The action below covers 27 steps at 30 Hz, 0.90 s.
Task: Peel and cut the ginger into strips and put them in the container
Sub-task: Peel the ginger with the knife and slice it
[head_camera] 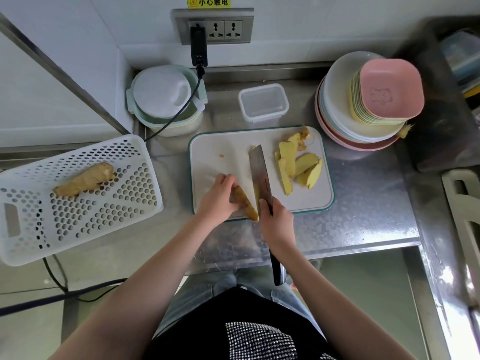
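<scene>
The left hand (217, 197) pins a piece of ginger (245, 203) to the near edge of the cutting board (220, 152), fingers curled over its far end, probably so it cannot roll under the blade; the right hand (276, 222) is wrapped round the cleaver (261, 172) where blade meets handle, a choked-up grip that likely buys control for thin cuts; the blade stands along the ginger's right side, edge down. The held piece is tan and skin-covered on top, pale yellow where it is cut; peeled yellow slices (296, 165) lie heaped on the board's right side, not yet strips; the clear container (262, 103) sits just behind the board on the worktop (363, 198); another unpeeled ginger root (84, 179) waits in the white basket (78, 216) to the left.
</scene>
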Tool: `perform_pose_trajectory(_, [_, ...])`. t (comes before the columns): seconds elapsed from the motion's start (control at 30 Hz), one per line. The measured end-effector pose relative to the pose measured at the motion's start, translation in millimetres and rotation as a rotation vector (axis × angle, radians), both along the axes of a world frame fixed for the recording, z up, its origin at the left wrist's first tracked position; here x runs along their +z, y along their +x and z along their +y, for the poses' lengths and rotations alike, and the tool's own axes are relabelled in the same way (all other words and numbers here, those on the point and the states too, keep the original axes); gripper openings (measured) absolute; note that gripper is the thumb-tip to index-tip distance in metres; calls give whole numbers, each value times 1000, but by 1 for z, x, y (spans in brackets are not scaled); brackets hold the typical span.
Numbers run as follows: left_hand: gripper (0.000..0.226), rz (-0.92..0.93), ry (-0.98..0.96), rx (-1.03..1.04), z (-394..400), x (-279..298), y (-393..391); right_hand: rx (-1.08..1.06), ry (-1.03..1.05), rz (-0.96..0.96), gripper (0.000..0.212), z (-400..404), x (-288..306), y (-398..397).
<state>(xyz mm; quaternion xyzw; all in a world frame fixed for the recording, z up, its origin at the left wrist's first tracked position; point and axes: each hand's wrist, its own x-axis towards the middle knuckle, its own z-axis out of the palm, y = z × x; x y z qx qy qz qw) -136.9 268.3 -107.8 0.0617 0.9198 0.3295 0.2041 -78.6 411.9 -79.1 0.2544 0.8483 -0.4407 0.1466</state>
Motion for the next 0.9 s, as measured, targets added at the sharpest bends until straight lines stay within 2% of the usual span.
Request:
perform_pose_trajectory(0.1, [52,109,-49,-203,-2,0,-4,-14,-1,9,26,6,0,1])
perform_pose_trajectory(0.2, [27,207,-107,-326,-5,-2,-7,-37,3,21,26,10,0,2])
perform_pose_trajectory(0.43, [13,-59,49,-90,-10,0,-14,-80,-24,42,28,12,0,3])
perform_pose_trajectory(0.5, [15,-15,-27,-105,-6,5,-20,-89,-36,45,31,11,0,4])
perform_pose_trajectory(0.6, [20,201,-271,-197,-3,7,-22,-94,-42,51,31,11,3,6])
perform_pose_trajectory(0.67, [23,287,-235,-207,-5,7,-20,-106,-36,49,30,12,3,7])
perform_pose_trajectory(0.77, [23,257,-99,-341,-12,6,-14,-132,-23,49,29,13,1,9])
perform_pose_trajectory(0.83, [26,234,-175,-461,-13,6,-11,-151,-20,46,29,12,1,9])
perform_pose_trajectory(0.9, [25,248,-268,-450,-9,8,-8,-149,-17,46,29,11,2,8])
